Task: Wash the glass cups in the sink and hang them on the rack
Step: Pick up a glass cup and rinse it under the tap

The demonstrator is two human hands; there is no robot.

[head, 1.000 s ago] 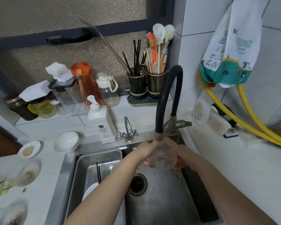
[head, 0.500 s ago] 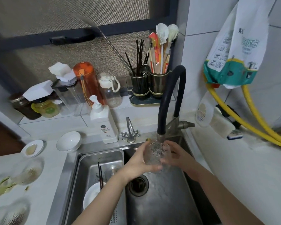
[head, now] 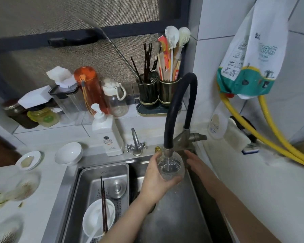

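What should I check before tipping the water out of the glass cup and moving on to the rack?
1. Grip: left hand wraps the glass cup from the side and below. Ok.
2. Right hand: open beside the cup, not touching it. Not ok if a two-handed tip is wanted.
3. Rinse: water from the black hose faucet falls into the upright cup. Ok.
4. Cup clean: glass blurred by water. Cannot tell.
5. Sink basin below the cup free for pouring. Ok.
6. Rack: not in view. Cannot tell.
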